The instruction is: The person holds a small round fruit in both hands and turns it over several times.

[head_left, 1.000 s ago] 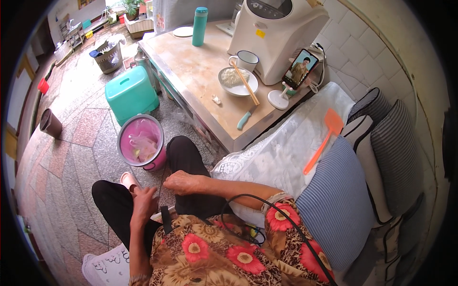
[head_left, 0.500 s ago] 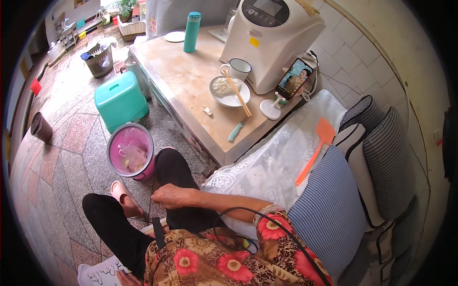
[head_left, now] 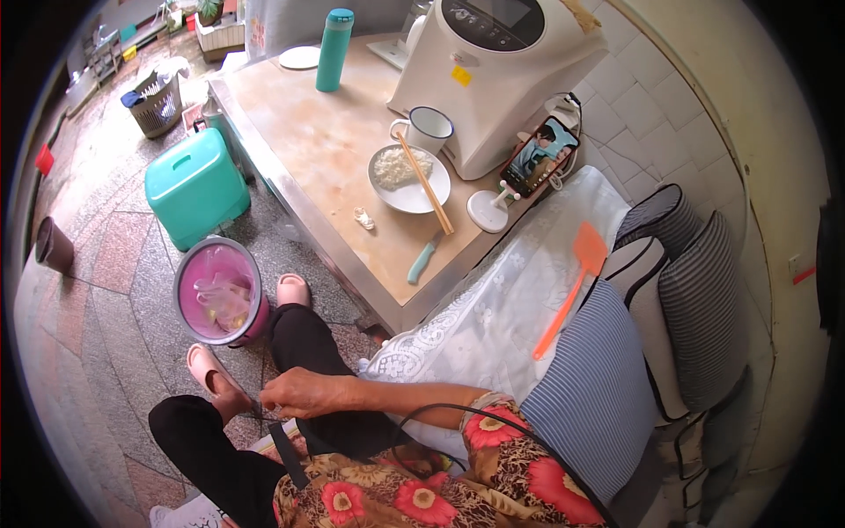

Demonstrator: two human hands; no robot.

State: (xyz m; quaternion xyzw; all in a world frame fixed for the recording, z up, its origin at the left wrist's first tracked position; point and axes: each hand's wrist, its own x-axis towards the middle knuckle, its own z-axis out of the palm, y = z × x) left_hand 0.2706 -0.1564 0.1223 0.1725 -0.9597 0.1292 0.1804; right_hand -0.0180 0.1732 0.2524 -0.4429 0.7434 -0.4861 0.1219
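My right hand (head_left: 304,392) hovers over or rests on my right thigh, its fingers curled in; the palm side is hidden, so anything inside it does not show. Only a sliver of what seems to be my left hand reaches the bottom edge, beside a white cloth with dark line drawings (head_left: 189,512). Ahead on the table, a white bowl (head_left: 422,195) contains rice (head_left: 400,167), with wooden chopsticks (head_left: 427,187) laid across it. A knife with a pale turquoise handle (head_left: 422,262) lies in front, partly under the chopstick ends. A small whitish scrap (head_left: 363,218) lies left of the bowl.
A phone (head_left: 541,157) plays video on a white stand (head_left: 487,212). Behind the bowl are an enamel mug (head_left: 429,130), a teal bottle (head_left: 334,51) and a large white appliance (head_left: 502,79). A pink bin (head_left: 220,295), turquoise box (head_left: 195,189), orange fly swatter (head_left: 568,290) and striped cushion (head_left: 594,387) surround me.
The view has shifted, so the table sits slightly further left and my left hand has nearly left the picture. The phone's picture has changed. My right hand stays curled by my thigh.
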